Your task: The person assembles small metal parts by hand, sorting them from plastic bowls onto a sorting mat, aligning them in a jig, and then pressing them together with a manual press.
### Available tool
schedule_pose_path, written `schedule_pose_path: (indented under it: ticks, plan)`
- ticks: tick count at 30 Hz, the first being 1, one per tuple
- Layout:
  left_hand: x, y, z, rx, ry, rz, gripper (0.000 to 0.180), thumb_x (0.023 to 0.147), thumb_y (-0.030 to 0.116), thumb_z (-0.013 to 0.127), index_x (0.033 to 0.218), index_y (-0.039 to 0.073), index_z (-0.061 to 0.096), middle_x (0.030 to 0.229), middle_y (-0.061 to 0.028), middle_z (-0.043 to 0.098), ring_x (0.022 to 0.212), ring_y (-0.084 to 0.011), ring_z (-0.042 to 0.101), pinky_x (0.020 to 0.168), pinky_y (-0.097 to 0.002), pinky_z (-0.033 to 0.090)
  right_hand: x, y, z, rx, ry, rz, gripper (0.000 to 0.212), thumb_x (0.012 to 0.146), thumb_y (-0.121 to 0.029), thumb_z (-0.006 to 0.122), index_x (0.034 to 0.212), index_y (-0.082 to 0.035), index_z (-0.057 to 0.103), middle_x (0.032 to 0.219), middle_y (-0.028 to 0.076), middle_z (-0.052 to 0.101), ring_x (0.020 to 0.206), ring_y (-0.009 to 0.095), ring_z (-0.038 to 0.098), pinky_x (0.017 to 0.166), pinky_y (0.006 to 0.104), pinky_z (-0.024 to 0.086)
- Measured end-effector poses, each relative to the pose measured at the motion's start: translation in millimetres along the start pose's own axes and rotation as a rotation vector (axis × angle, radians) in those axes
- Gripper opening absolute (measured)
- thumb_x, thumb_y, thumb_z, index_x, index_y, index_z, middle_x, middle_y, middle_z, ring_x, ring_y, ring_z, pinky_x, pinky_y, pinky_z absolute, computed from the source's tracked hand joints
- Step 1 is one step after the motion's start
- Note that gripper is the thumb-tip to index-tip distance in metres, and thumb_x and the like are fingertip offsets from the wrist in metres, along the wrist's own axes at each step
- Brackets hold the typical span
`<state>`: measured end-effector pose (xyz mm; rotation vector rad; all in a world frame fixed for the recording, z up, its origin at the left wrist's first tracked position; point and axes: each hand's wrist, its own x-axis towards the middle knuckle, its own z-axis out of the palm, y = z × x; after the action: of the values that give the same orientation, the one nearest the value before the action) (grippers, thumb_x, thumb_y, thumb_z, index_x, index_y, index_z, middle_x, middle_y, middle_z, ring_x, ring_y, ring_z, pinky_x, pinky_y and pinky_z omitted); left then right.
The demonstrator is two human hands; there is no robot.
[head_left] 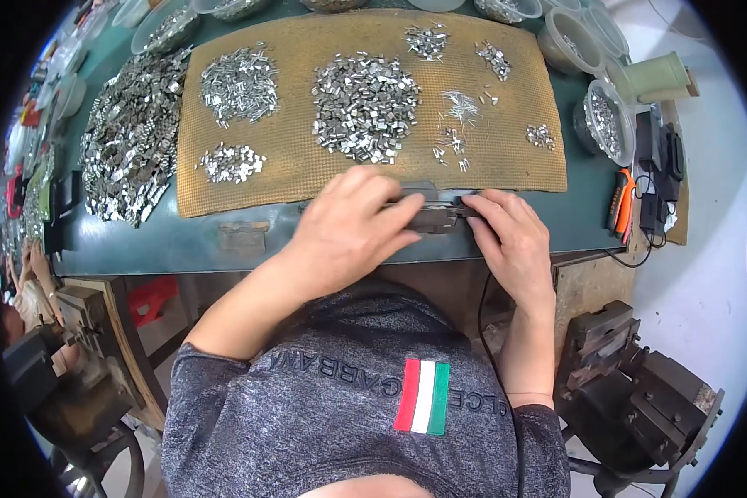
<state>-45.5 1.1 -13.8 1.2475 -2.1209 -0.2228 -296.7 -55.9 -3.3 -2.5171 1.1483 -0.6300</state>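
Observation:
At the near edge of the table lies a narrow dark metal jig point(434, 221) with thin bright parts along its top. My left hand point(349, 228) is over its left end, fingers bent and closed; anything small between them is hidden. My right hand point(515, 236) pinches the jig's right end between thumb and fingertips. Just beyond, a brown textured mat point(290, 178) carries sorted heaps of small metal parts. The largest heap point(365, 108) holds short shiny pieces, and thin pins point(461, 106) lie to its right.
Linked metal pieces point(133, 133) are heaped left of the mat. Plastic tubs point(606, 124) of parts line the far and right edges. Orange-handled pliers point(621, 203) lie at right by a black cable. Dark metal machines point(639, 398) stand below the table on both sides.

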Motion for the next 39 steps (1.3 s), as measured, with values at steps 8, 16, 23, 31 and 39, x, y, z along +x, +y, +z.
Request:
schedule_pose_path:
  ticks: [8, 16, 23, 31, 39]
  plan:
    - [-43.5, -23.1, -30.9, 0.178, 0.016, -0.206, 0.046, 0.076, 0.025, 0.085, 0.116, 0.006, 0.073, 0.095, -0.0062, 0.062, 0.088, -0.0270, 0.059, 0.073, -0.0381, 0.051, 4.3, -2.3, 2.7, 0.467, -0.097, 0.155, 0.022, 0.088, -0.008, 0.078, 0.108, -0.005, 0.069, 0.085, 0.010, 0.072, 0.074, 0.024, 0.071, 0.068, 0.0340, 0.055]
    - [-56.5, -21.4, -35.7, -0.061, -0.003, -0.146, 0.037, 0.076, 0.017, 0.085, 0.107, 0.004, 0.068, 0.101, -0.0096, 0.067, 0.089, -0.0305, 0.063, 0.073, -0.0391, 0.053, 3.9, -7.2, -17.7, 0.594, -0.563, 0.377, 0.063, 0.086, -0.011, 0.080, 0.143, -0.012, 0.055, 0.083, 0.010, 0.070, 0.071, 0.023, 0.068, 0.067, 0.0347, 0.054]
    - [-53.1, -22.8, -27.9, -0.059, 0.063, -0.135, 0.038, 0.078, 0.013, 0.084, 0.109, 0.002, 0.065, 0.103, -0.0120, 0.065, 0.090, -0.0318, 0.064, 0.074, -0.0402, 0.054, 14.8, 1.9, -15.0, 0.521, -0.477, 0.233, 0.058, 0.085, -0.010, 0.081, 0.140, -0.009, 0.060, 0.080, 0.004, 0.066, 0.069, 0.013, 0.062, 0.065, 0.0282, 0.051]
    - [-53.2, -25.9, -34.0, -0.161, 0.057, -0.199, 0.040, 0.078, 0.018, 0.085, 0.111, 0.005, 0.067, 0.105, -0.0102, 0.066, 0.090, -0.0310, 0.063, 0.076, -0.0411, 0.053, 119.9, 25.4, -6.1, 0.021, -0.048, 0.029, 0.019, 0.097, -0.014, 0.066, 0.113, -0.005, 0.072, 0.107, 0.013, 0.074, 0.101, 0.032, 0.070, 0.088, 0.0395, 0.054]
    - [-58.2, -29.1, -39.8, -0.226, 0.061, -0.287, 0.043, 0.080, 0.021, 0.085, 0.117, 0.006, 0.069, 0.105, -0.0095, 0.067, 0.093, -0.0304, 0.064, 0.079, -0.0400, 0.054, 182.1, 62.7, 55.5, -0.256, 0.156, -0.164, 0.011, 0.093, -0.017, 0.070, 0.100, -0.011, 0.074, 0.092, 0.007, 0.070, 0.094, 0.029, 0.067, 0.092, 0.0444, 0.048]
